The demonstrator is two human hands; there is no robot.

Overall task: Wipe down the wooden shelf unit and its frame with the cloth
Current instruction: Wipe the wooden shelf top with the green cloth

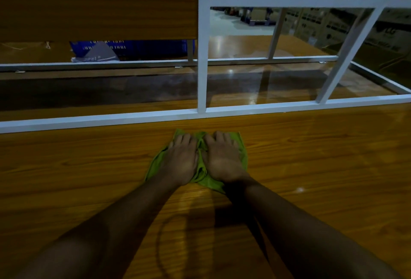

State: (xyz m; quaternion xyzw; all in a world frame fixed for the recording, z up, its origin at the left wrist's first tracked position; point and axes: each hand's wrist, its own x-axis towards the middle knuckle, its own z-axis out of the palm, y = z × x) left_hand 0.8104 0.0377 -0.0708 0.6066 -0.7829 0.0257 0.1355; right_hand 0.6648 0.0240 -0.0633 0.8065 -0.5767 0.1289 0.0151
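Hands lie side by side, palms down, on a green cloth (155, 166). The left hand (181, 163) and the right hand (224, 160) nearly meet at the thumbs. Their fingers stretch forward, only slightly bent at the tips, and press on the fabric; neither hand closes round it. The cloth is soft and crumpled, bunched into a ridge in the gap between the two hands. Loose pointed corners stick out to the left of the left hand, beyond both sets of fingertips, and by the right wrist. It rests on a wide shelf board (77, 167) of orange-brown wood grain with long horizontal streaks. The board's smooth, faintly glossy finish carries the shadows of the forearms.

Just beyond the fingertips, apart from the cloth, a white rail (89, 121) of square section crosses the whole view. Straight ahead of the hands a white post (202, 56) of the same tube rises from that rail. Past the rail a second board (278, 87) shines with small light reflections. Up and to the right of the right hand runs a slanted white brace (355, 45). Up and to the left of the left hand stands a flat wood-grain panel (97, 2), and a blue slatted crate (151, 48) shows under its lower edge. Far ahead on the right, printed cardboard boxes (329, 27) are dim and blurred.
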